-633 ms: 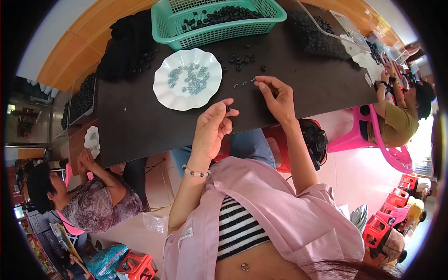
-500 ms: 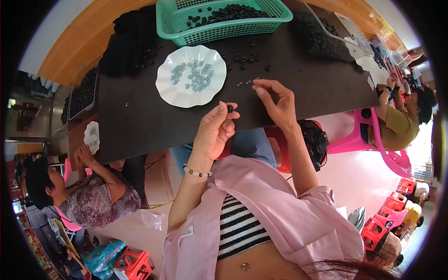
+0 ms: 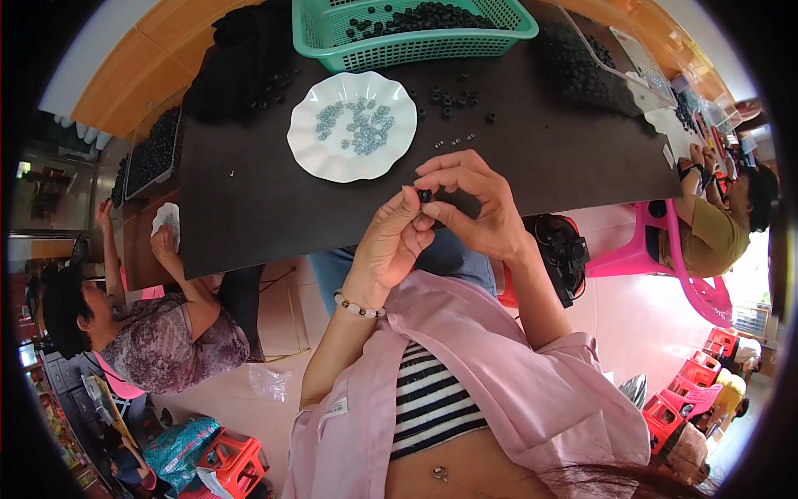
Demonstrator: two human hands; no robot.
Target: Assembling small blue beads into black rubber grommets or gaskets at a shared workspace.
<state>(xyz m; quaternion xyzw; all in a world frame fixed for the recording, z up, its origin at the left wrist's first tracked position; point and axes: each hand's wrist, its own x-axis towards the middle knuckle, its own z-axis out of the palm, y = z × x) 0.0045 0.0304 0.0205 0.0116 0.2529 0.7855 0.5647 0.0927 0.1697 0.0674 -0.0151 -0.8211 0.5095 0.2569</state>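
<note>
My left hand [image 3: 389, 229] pinches a small black cylindrical part [image 3: 425, 195] between thumb and fingertips, just above the table's near edge. From the other side my right hand [image 3: 475, 204] curls round the same part, thumb and forefinger at it. Any tiny piece between those right fingertips is too small to make out. Beyond my hands, a white scalloped plate [image 3: 311, 158] carries many small clear pieces [image 3: 370, 129]. Several tiny pieces [image 3: 455, 141] lie in a short row on the dark table [image 3: 573, 166], and loose black parts [image 3: 449, 101] are scattered behind them.
A green basket [image 3: 416, 51] of black parts stands at the back, with a clear bin [image 3: 582, 75] to its right. Dark cloth [image 3: 237, 66] lies back left. One co-worker [image 3: 166, 333] sits at left, another [image 3: 715, 220] at right beside a pink chair [image 3: 619, 254].
My right hand has moved left from the row of tiny pieces to the black part in my left hand. The left co-worker's hands have come apart, one raised.
</note>
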